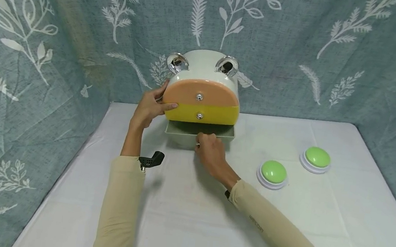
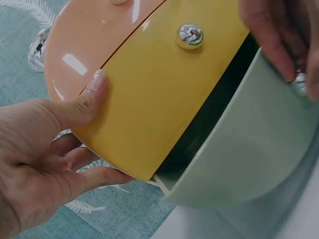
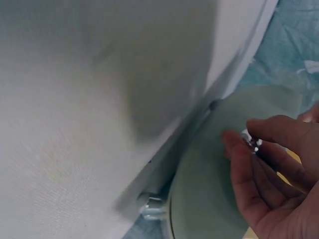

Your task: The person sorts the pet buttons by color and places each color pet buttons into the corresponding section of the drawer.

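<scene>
A rounded, frog-like drawer box (image 1: 205,64) with silver ring eyes stands at the back of the table. Its orange top drawer (image 1: 187,91) and yellow middle drawer (image 2: 154,94) are closed, each with a silver knob. The pale green bottom drawer (image 2: 239,134) is pulled partly out. My right hand (image 1: 211,152) pinches that drawer's silver knob (image 3: 251,142) between thumb and fingers. On the box's left side rests my left hand (image 1: 149,107), thumb on the yellow front and fingers around the side edge. Little of the green drawer's inside shows.
Two green dome buttons on white bases, a nearer one (image 1: 273,172) and a farther one (image 1: 317,158), sit to the right on the white-covered table (image 1: 186,221). A leaf-patterned teal curtain (image 1: 285,47) hangs behind and at both sides. Short silver feet (image 3: 152,205) support the box.
</scene>
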Demonstrator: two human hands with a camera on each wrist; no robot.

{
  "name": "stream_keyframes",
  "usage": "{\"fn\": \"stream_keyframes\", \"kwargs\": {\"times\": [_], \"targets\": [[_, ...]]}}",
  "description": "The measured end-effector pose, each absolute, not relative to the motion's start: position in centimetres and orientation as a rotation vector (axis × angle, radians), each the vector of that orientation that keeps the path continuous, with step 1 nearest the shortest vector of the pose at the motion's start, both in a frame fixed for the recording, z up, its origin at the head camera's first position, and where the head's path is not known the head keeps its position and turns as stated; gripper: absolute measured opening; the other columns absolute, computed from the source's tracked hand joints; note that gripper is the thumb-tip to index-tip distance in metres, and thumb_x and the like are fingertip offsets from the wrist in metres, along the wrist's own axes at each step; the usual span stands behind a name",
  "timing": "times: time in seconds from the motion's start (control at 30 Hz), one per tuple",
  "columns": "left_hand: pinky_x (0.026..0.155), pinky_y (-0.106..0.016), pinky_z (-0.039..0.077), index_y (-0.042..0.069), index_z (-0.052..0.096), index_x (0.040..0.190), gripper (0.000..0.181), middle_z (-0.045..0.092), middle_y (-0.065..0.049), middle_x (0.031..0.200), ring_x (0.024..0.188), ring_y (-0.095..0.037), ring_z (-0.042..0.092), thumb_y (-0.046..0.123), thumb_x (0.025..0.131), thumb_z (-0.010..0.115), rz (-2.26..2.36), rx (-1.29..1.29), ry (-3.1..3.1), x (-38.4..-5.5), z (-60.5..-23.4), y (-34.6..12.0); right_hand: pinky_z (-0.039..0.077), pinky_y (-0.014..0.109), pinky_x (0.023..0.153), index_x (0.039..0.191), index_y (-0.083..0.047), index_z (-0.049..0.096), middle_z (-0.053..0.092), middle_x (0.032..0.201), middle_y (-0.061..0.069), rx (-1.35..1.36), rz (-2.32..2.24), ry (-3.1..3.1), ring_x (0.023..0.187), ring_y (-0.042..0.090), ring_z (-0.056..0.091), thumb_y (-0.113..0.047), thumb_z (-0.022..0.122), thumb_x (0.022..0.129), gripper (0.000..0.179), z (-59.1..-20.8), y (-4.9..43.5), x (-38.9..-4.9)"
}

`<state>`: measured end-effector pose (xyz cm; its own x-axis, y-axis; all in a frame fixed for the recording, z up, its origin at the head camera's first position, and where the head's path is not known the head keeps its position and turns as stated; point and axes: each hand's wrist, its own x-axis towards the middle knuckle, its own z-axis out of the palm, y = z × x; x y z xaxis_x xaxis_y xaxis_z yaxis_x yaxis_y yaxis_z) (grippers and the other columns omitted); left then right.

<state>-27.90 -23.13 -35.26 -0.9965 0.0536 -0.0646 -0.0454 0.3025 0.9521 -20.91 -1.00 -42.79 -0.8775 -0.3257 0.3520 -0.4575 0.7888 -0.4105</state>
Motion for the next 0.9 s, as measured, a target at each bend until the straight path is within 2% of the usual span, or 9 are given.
{"fn": "stream_keyframes", "kwargs": {"times": [0.13, 0.33, 0.53, 0.7, 0.8, 0.9], "targets": [[0.116, -0.056, 0.047, 0.039, 0.023, 0.163, 0.087, 0.02, -0.004, 0.176, 0.155, -0.03, 0.04, 0.016, 0.097, 0.076, 1.801, 0.03, 2.476, -27.8, -35.2, -23.1, 0.051, 0.032, 0.055, 0.076, -0.007, 0.069, 0.071, 0.07, 0.005, 0.644, 0.688, -2.728, 0.062, 0.016, 0.062, 0.0, 0.077, 0.089, 0.017, -42.6, -0.8, -19.5], [0.115, -0.054, 0.048, 0.038, 0.022, 0.163, 0.088, 0.02, -0.002, 0.175, 0.155, -0.029, 0.041, 0.016, 0.098, 0.076, 1.803, 0.029, 2.471, -27.7, -35.2, -23.1, 0.051, 0.03, 0.051, 0.079, -0.007, 0.074, 0.076, 0.075, 0.004, 0.671, 0.682, -2.76, 0.059, 0.013, 0.063, -0.001, 0.081, 0.088, 0.012, -42.1, -0.6, -17.7], [0.115, -0.054, 0.049, 0.039, 0.023, 0.163, 0.088, 0.021, -0.004, 0.175, 0.155, -0.029, 0.041, 0.015, 0.097, 0.076, 1.823, 0.025, 2.46, -27.7, -35.3, -23.1, 0.056, 0.033, 0.055, 0.084, -0.007, 0.075, 0.079, 0.082, 0.005, 0.686, 0.657, -2.754, 0.065, 0.019, 0.072, -0.004, 0.083, 0.088, 0.009, -42.3, -0.6, -16.8], [0.114, -0.054, 0.049, 0.04, 0.023, 0.163, 0.087, 0.022, -0.004, 0.175, 0.155, -0.028, 0.041, 0.016, 0.097, 0.076, 1.824, 0.013, 2.461, -27.7, -35.5, -23.2, 0.055, 0.033, 0.056, 0.082, -0.006, 0.073, 0.078, 0.079, 0.005, 0.746, 0.689, -2.75, 0.066, 0.019, 0.072, -0.002, 0.081, 0.089, 0.011, -42.1, -0.3, -16.6], [0.114, -0.053, 0.049, 0.04, 0.023, 0.163, 0.087, 0.02, -0.001, 0.175, 0.155, -0.028, 0.041, 0.016, 0.098, 0.075, 1.833, 0.022, 2.46, -27.7, -35.5, -23.2, 0.056, 0.033, 0.062, 0.093, -0.005, 0.076, 0.079, 0.085, 0.006, 0.797, 0.753, -2.792, 0.071, 0.017, 0.073, -0.004, 0.081, 0.09, 0.005, -41.6, 0.3, -16.4], [0.114, -0.053, 0.049, 0.039, 0.023, 0.163, 0.087, 0.019, 0.0, 0.176, 0.155, -0.028, 0.04, 0.015, 0.098, 0.075, 1.84, 0.035, 2.454, -27.7, -35.6, -23.1, 0.058, 0.033, 0.068, 0.109, -0.006, 0.078, 0.081, 0.094, 0.005, 0.817, 0.793, -2.842, 0.078, 0.015, 0.073, -0.012, 0.083, 0.09, 0.02, -40.6, 1.2, -16.0]]}}
